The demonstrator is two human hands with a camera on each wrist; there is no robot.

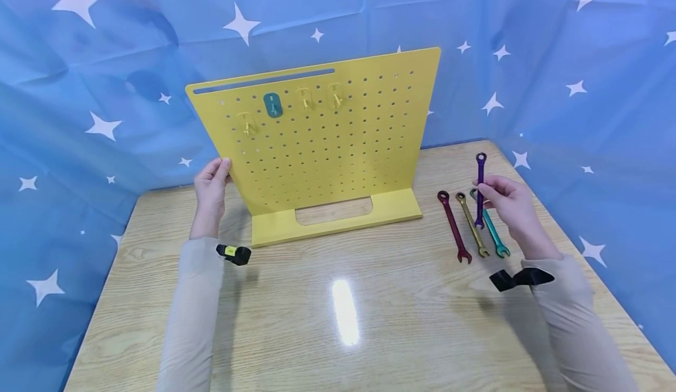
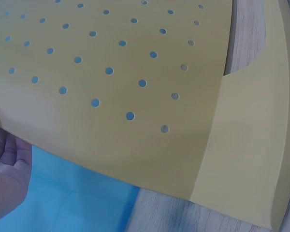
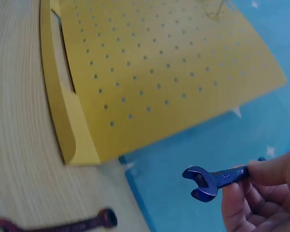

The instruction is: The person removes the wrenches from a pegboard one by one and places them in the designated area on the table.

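My left hand point(image 1: 210, 189) grips the left edge of a yellow pegboard point(image 1: 327, 151), thumb on the front face and fingers behind. The board stands tilted back on its flat foot. Between the thumb and fingers of my right hand point(image 1: 512, 207) is a purple combination wrench point(image 1: 480, 178), ring end up. In the right wrist view the open jaw of this wrench point(image 3: 224, 178) points away from the hand. Below it on the table lie a red wrench point(image 1: 453, 227), a gold wrench point(image 1: 471, 222) and a green wrench point(image 1: 495, 233), the last partly hidden by the right hand.
A teal hook point(image 1: 273, 105) and three yellow hooks, one being the leftmost yellow hook point(image 1: 246, 124), sit near the board's top. The wooden table point(image 1: 296, 310) meets a blue star-patterned curtain point(image 1: 132, 46) at the back and sides.
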